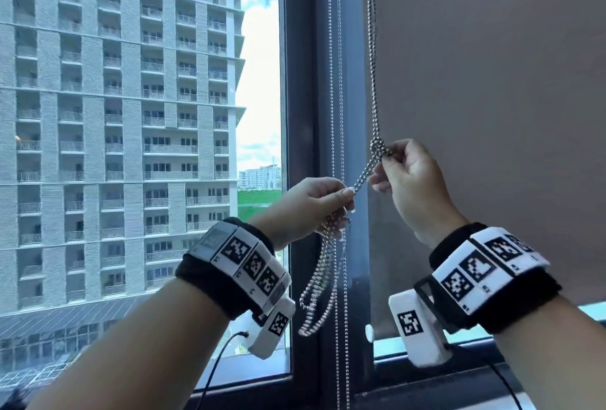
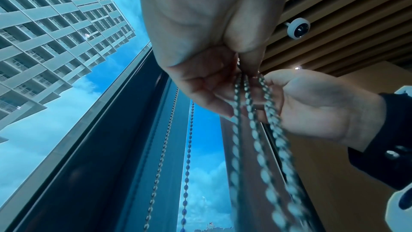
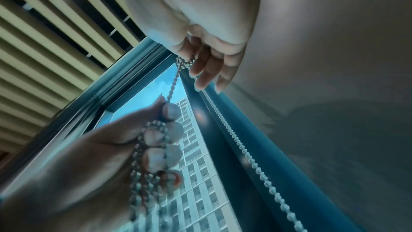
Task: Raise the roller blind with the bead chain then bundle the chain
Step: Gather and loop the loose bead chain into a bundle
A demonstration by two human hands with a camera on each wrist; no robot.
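**Nearly bundled: knot formed, loops still in hand**

Judging from left to right, the raising part is hard to settle. On the left, the window pane (image 1: 131, 147) shows the tower block uncovered, and beside the dark frame (image 1: 301, 114) a second bead chain (image 1: 339, 98) hangs straight and untouched. On the right, though, a roller blind (image 1: 492, 114) still covers its pane down to the bottom bar (image 1: 426, 339) near the sill; which blind the task means I cannot tell.

The bundling looks well on. The left hand (image 1: 311, 209) is curled round several gathered loops of the bead chain (image 1: 373, 81), which dangle below it near the frame; its thumb and forefinger pinch a short taut run leading up and right. At the far end of that run the right hand (image 1: 410, 180) pinches a small knot (image 1: 378, 147) of beads with thumb and forefinger, its other fingers loosely spread.

What seems left: snug the knot tight, tuck or wrap the hanging loops, then let go.
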